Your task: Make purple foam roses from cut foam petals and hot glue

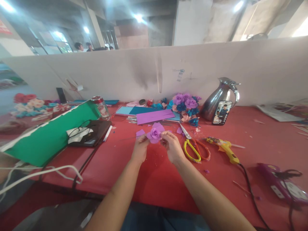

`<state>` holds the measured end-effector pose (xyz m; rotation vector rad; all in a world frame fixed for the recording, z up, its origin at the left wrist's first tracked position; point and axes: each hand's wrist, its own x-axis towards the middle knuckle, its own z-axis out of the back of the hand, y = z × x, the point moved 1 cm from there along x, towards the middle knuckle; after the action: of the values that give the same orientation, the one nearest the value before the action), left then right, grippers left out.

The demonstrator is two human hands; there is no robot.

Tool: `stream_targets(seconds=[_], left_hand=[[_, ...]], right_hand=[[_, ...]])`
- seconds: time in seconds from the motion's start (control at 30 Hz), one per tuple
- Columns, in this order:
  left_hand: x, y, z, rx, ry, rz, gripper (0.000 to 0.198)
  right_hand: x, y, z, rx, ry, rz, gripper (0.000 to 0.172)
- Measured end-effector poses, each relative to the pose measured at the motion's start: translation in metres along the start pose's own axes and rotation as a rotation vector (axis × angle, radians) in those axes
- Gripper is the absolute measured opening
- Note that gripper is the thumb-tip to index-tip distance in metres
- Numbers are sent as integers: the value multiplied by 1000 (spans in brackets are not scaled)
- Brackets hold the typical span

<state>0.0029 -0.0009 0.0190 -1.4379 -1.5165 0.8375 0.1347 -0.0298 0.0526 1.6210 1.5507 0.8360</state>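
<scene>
Between my two hands is a purple paper flower (155, 133), held above the red table with its layered petals facing me. My left hand (141, 148) grips its left side, fingers closed. The thumb and fingers of my right hand (172, 147) pinch a petal on the right edge. Behind the flower lies a folded sheet of purple paper (155, 116) on top of blue sheets. Scissors (192, 146) with yellow and orange handles rest just right of my right hand, and a yellow glue gun (226, 149) lies beyond them.
A steel jug (218, 99) stands at the back right with a phone (221, 113) leaning on it. Finished paper flowers (187, 104) are bunched near the partition. A glass jar (102, 109), green board (55, 134), dark case (102, 130) and white cable (60, 167) are left; a purple power strip (281, 183) lies right.
</scene>
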Motion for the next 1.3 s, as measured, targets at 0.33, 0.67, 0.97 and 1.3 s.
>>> stream_targets(seconds=[0.33, 0.67, 0.97, 1.3], left_hand=[[-3, -3, -3, -64, 60, 113, 26], [-5, -8, -9, -87, 82, 148, 27], [-5, -7, -7, -100, 79, 160, 29], [-3, -3, -5, -139, 103, 142, 23]], right_hand=[[3, 7, 5, -37, 25, -22, 19], [3, 10, 5, -165, 7, 30, 20], [3, 14, 4, -131, 21, 80, 22], [1, 14, 3, -196, 20, 92, 16]])
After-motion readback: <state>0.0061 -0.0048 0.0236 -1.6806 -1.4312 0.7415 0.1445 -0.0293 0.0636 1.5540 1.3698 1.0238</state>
